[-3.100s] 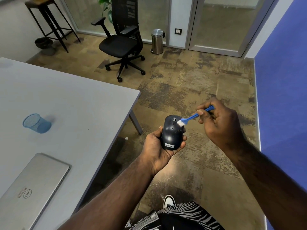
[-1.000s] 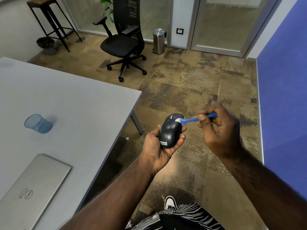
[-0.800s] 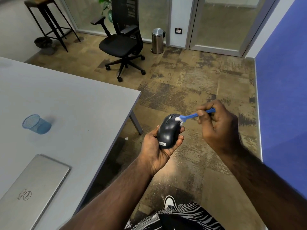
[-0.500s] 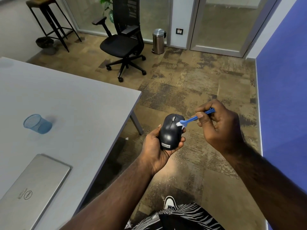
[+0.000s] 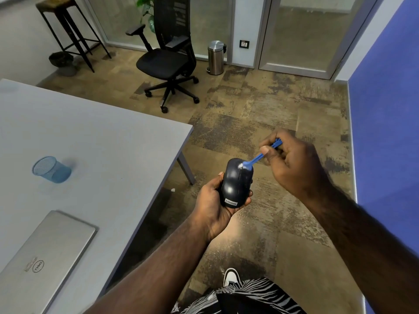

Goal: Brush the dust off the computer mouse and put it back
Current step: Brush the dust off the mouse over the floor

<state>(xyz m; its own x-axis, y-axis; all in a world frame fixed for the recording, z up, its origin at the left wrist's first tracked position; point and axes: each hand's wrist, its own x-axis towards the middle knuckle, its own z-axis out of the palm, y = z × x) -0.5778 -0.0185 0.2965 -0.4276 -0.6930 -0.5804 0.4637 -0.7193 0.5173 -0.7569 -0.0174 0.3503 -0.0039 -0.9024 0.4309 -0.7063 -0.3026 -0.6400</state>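
My left hand cradles a dark computer mouse from below and the left, above the floor and to the right of the table. The mouse points away from me, its label end nearest my palm. My right hand pinches a small blue brush by its handle. The brush's white bristles rest on the front top of the mouse, near the wheel.
A grey table fills the left side, with a blue mesh cup and a closed silver laptop on it. A black office chair, a steel bin and a tall stool stand further off. A blue wall runs on the right.
The brush tip has swept back and forth over the front of the mouse, and my left hand has tilted the mouse slightly. Both hands stay in the same place.
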